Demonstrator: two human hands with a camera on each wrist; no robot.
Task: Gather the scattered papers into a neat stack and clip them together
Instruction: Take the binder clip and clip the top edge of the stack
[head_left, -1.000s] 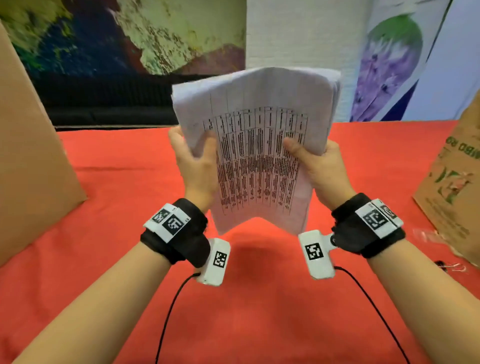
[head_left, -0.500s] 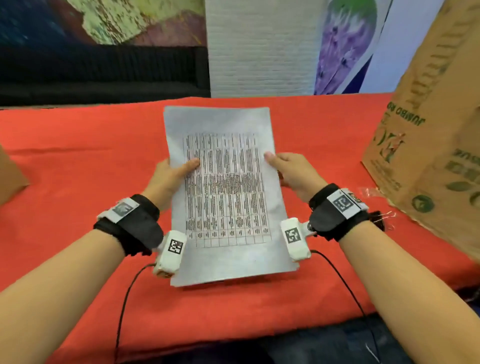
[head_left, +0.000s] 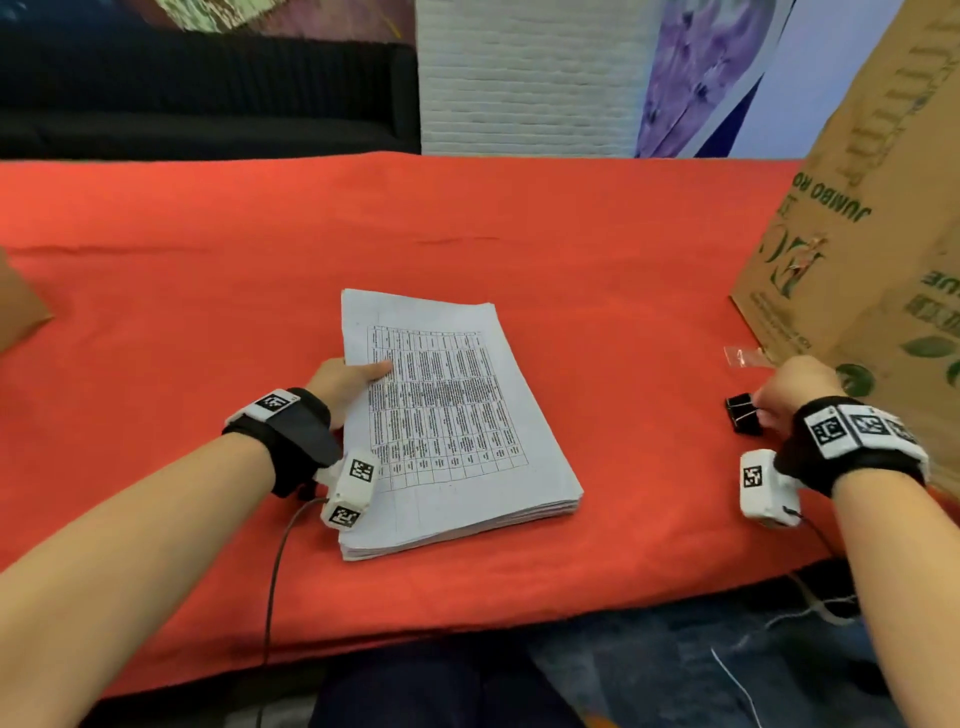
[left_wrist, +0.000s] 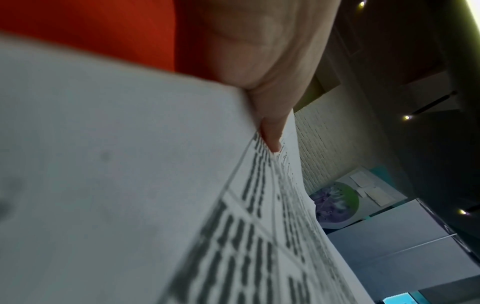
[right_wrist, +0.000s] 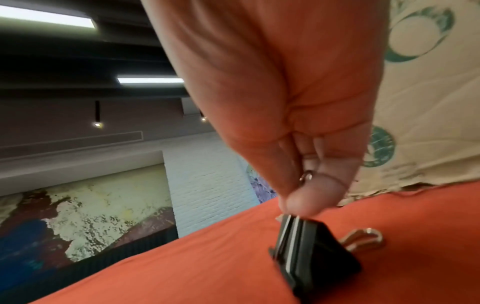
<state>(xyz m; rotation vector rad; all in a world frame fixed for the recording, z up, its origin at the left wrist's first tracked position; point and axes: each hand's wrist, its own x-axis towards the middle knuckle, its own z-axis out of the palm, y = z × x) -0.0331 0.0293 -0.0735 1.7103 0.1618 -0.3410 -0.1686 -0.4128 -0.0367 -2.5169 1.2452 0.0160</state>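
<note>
A thick stack of printed papers (head_left: 447, 415) lies flat on the red tablecloth (head_left: 208, 291), its edges roughly squared. My left hand (head_left: 358, 376) holds the stack's left edge, thumb (left_wrist: 270, 131) lying on the top sheet (left_wrist: 130, 185); its other fingers are hidden. Far to the right, a black binder clip (head_left: 743, 413) sits on the cloth. My right hand (head_left: 762, 411) pinches one of its wire handles between thumb and fingers (right_wrist: 311, 197). The clip body (right_wrist: 311, 253) still touches the cloth, and its other wire loop lies flat beside it.
A large brown paper bag (head_left: 862, 249) stands just behind my right hand. A small clear plastic bag (head_left: 744, 357) lies at its foot. A cardboard piece (head_left: 18, 306) pokes in at the left edge. The table's near edge (head_left: 467, 639) is close to me.
The stack, held upright in both hands a second ago, now lies on the table. My right hand let go of it and moved right to the binder clip.
</note>
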